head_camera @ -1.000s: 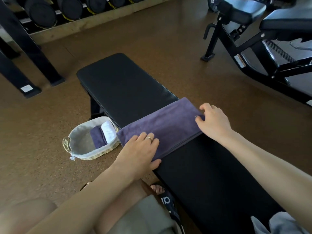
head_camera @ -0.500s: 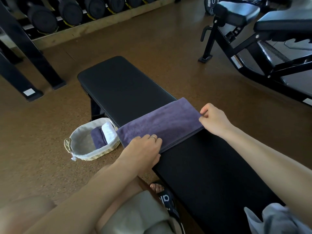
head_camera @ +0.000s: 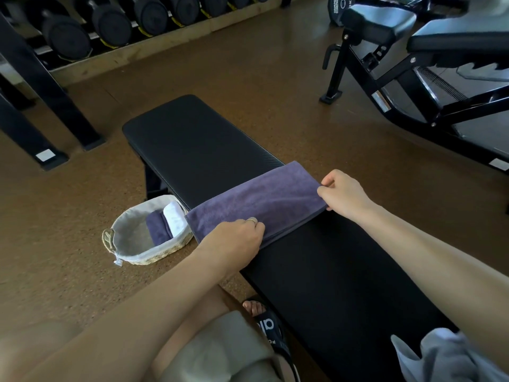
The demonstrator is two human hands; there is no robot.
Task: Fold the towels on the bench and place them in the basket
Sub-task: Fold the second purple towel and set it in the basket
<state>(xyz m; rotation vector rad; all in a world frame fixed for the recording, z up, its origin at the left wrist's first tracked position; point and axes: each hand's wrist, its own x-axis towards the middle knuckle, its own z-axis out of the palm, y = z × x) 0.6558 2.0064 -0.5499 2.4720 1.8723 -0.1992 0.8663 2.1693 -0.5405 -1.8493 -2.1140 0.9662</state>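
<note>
A purple towel (head_camera: 259, 199), folded into a long strip, lies across the black bench (head_camera: 198, 144). My right hand (head_camera: 343, 194) pinches the strip's right end with curled fingers. My left hand (head_camera: 234, 241) rests near the left end, its fingers curled over the near edge of the towel. On the floor left of the bench stands a lined woven basket (head_camera: 129, 241). It holds a folded purple towel (head_camera: 157, 230) and a folded white towel (head_camera: 175, 219). A crumpled grey towel (head_camera: 440, 354) lies at the bench's near right corner.
A dumbbell rack (head_camera: 115, 23) lines the far wall. Black rack legs (head_camera: 55, 100) stand at the left. A black exercise machine (head_camera: 413, 64) fills the right background. My knee and a sandalled foot (head_camera: 264, 318) are beside the bench.
My right hand has slid off the towel's top to its right end and now pinches it. My left hand's fingers have curled from flat onto the near edge.
</note>
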